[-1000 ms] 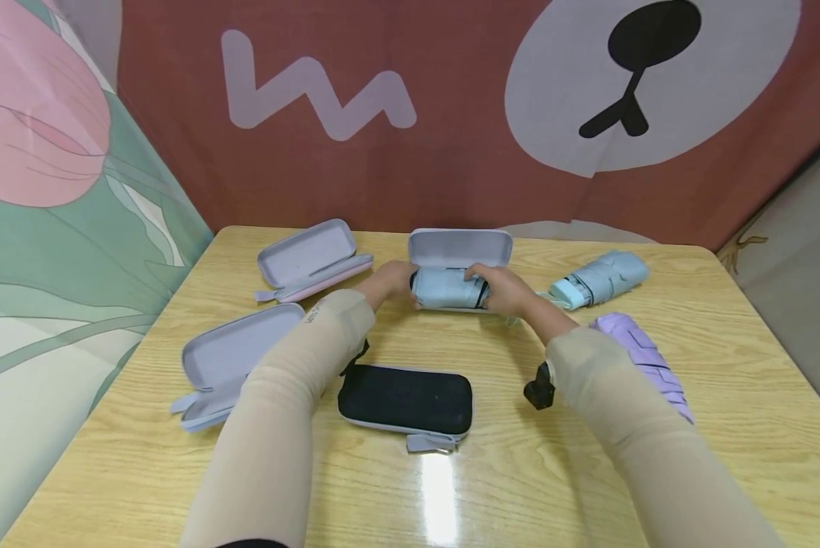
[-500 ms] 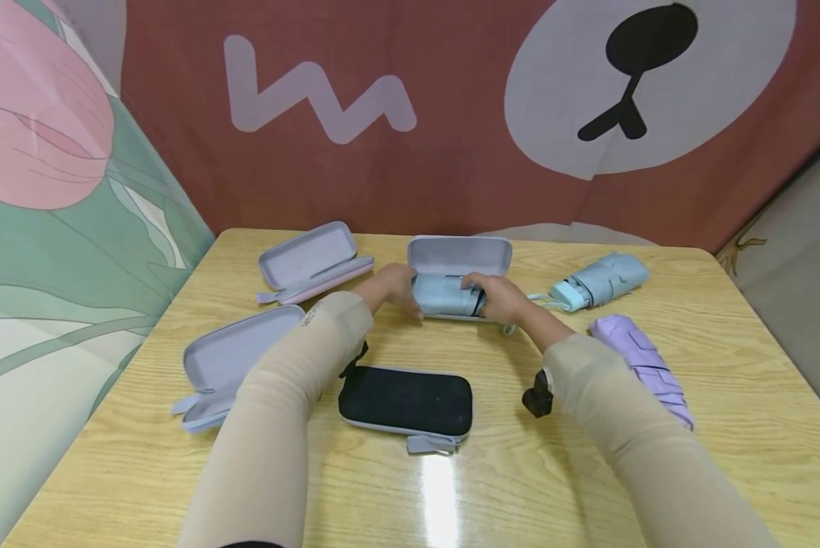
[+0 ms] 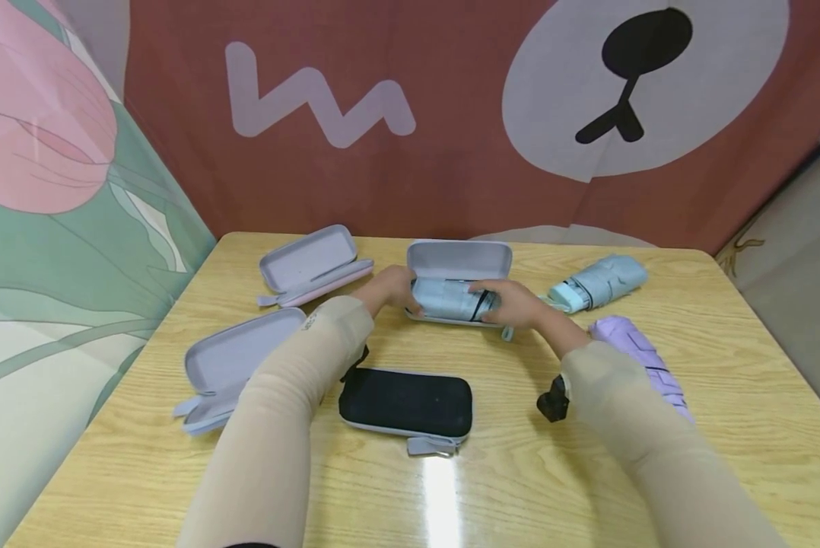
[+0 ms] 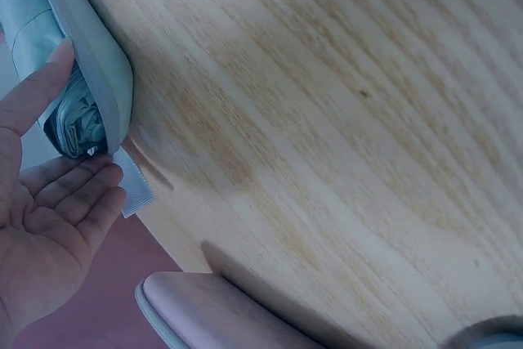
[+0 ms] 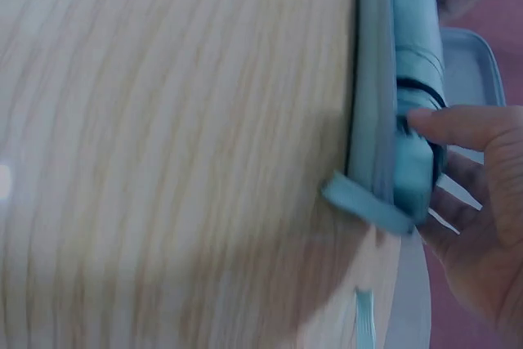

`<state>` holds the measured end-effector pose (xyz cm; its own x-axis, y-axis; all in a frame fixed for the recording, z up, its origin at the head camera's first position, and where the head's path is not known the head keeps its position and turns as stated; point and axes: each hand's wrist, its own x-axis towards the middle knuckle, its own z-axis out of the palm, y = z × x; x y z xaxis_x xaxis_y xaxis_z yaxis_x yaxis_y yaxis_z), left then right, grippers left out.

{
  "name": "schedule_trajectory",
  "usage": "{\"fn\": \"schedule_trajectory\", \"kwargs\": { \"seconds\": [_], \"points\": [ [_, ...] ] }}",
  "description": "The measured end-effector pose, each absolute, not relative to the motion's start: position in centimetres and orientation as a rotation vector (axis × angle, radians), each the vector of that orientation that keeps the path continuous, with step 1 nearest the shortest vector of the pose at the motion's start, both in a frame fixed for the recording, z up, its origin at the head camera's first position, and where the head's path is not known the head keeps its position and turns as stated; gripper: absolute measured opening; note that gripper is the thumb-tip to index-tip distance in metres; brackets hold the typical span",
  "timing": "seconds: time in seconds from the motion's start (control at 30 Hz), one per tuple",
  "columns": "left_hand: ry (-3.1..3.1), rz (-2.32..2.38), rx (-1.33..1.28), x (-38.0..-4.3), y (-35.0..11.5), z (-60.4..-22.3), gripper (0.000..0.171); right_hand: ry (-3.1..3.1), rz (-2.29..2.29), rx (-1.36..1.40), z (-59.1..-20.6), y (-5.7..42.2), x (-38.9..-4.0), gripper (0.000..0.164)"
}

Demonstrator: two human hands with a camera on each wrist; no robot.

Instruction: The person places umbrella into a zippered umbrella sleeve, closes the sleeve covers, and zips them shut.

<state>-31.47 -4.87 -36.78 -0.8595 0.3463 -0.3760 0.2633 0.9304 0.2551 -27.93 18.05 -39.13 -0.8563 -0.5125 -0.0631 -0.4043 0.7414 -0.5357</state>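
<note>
A folded light-blue umbrella (image 3: pixel 444 299) with a black band lies in the lower half of an unlidded grey-blue case (image 3: pixel 459 261) at the back middle of the table. At its right end my right hand (image 3: pixel 513 303) pinches the umbrella; in the right wrist view the thumb lies on the umbrella (image 5: pixel 418 30) and the fingers pass behind it. My left hand (image 3: pixel 395 288) is at the left end. The left wrist view shows its fingers nearly straight by the end of the umbrella (image 4: pixel 78 116), the thumb touching near the rim of the case (image 4: pixel 106 63).
Two more open cases, one pink-sided (image 3: pixel 317 266) and one blue-grey (image 3: pixel 235 358), stand at the left. A closed black case (image 3: pixel 406 402) lies in front. Another light-blue umbrella (image 3: pixel 602 283) and a purple umbrella (image 3: pixel 639 358) lie at the right. A patterned curtain (image 3: pixel 382 183) hangs behind.
The umbrella sits lower in the case. My left hand has come away from the umbrella's end to the case's side, and my right hand has shifted slightly right along it.
</note>
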Motion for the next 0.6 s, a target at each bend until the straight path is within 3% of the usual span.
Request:
{"fn": "schedule_trajectory", "kwargs": {
  "seconds": [0.4, 0.6],
  "points": [
    [2.676, 0.236, 0.449, -31.2, -4.9, -36.7, 0.082, 2.836, -0.778, -0.794, -39.7, 21.5, -26.8, 0.027],
    [2.685, 0.213, 0.461, -31.1, -4.7, -36.6, 0.080, 2.860, -0.700, -0.833, -39.6, 21.3, -26.7, 0.032]
  ]
}}
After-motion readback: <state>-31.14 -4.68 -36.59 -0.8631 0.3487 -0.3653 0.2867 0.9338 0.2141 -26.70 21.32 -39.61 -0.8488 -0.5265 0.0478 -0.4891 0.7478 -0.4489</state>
